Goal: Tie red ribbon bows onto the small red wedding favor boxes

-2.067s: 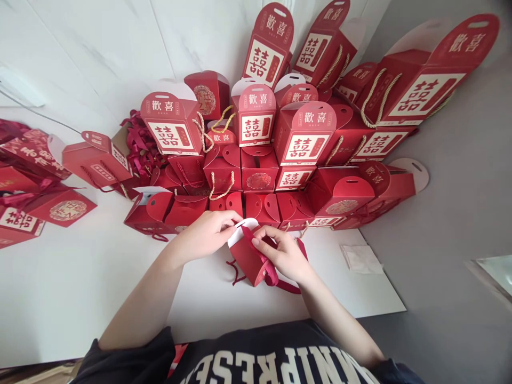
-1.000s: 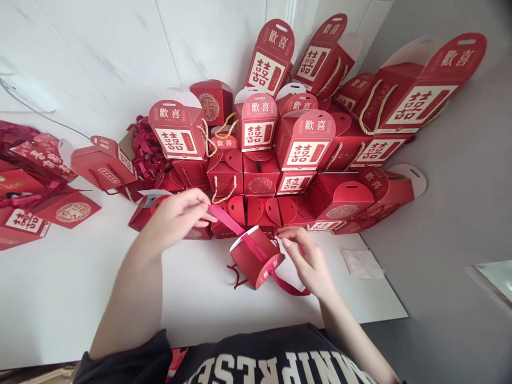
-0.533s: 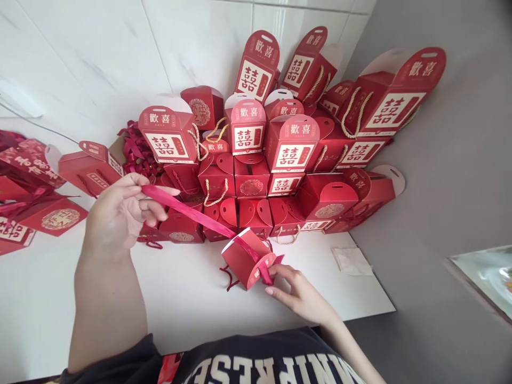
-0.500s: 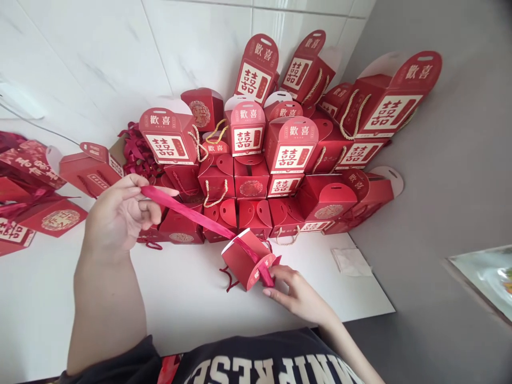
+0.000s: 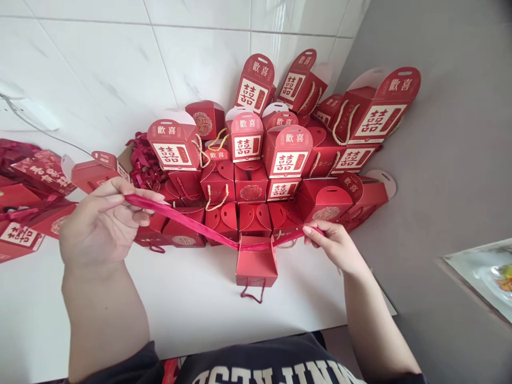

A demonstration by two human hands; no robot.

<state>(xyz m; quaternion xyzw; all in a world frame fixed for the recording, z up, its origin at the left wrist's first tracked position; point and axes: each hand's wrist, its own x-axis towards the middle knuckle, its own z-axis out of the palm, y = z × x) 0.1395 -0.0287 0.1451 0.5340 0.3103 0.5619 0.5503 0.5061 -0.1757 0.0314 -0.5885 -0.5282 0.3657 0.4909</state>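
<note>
Our hands are raised and well apart, one on each side of the tabletop (image 5: 200, 314). Our left hand (image 5: 102, 224) sits over the tabletop's left part, its fingers (image 5: 120, 186) stretched toward the middle, bent slightly and pressed close together. The bare left forearm (image 5: 104, 320) runs down to a dark sleeve (image 5: 128, 368) at the front edge. Our right hand (image 5: 332, 245) reaches in near the right edge, thumb and forefinger pinched together, fingertips pointing left, with the right forearm (image 5: 376, 314) angled down past the front right corner.
</note>
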